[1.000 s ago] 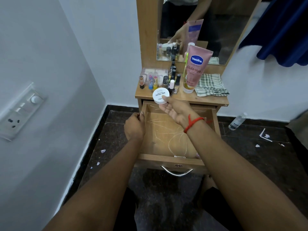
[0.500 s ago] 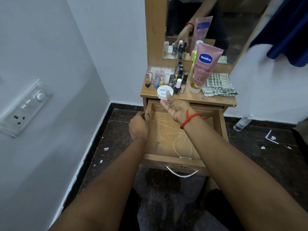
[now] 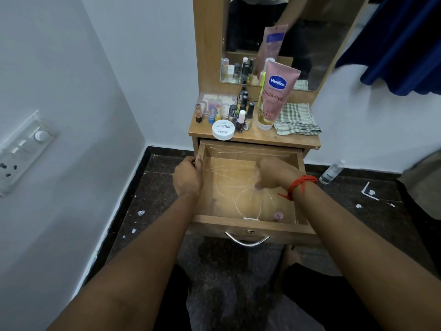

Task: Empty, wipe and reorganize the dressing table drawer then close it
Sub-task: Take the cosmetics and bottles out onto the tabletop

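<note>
While the drawer stands pulled out, the head view shows the following.

Drawer (image 3: 250,222): open, wooden floor marked with pale scratches, nearly bare; one small pinkish object (image 3: 278,215) lies by the front right corner, too small to identify.

Left hand (image 3: 187,179): curled over the drawer's left side wall, fingers wrapped on the edge.

Right hand (image 3: 272,174): blurred, hanging over the inside of the drawer, red thread (image 3: 301,186) on the wrist; whether the fingers hold anything I cannot tell.

Tabletop (image 3: 253,137): carries what came out of the drawer.

White jar (image 3: 223,130): at the front edge, labelled nail polish remover, touching no hand.

Small bottles (image 3: 241,115): clustered upright behind the jar.

Pink Vaseline tube (image 3: 275,96): standing cap-down, leaning back towards the mirror (image 3: 322,44).

Checked cloth (image 3: 297,119): folded, right of the tube.
</note>
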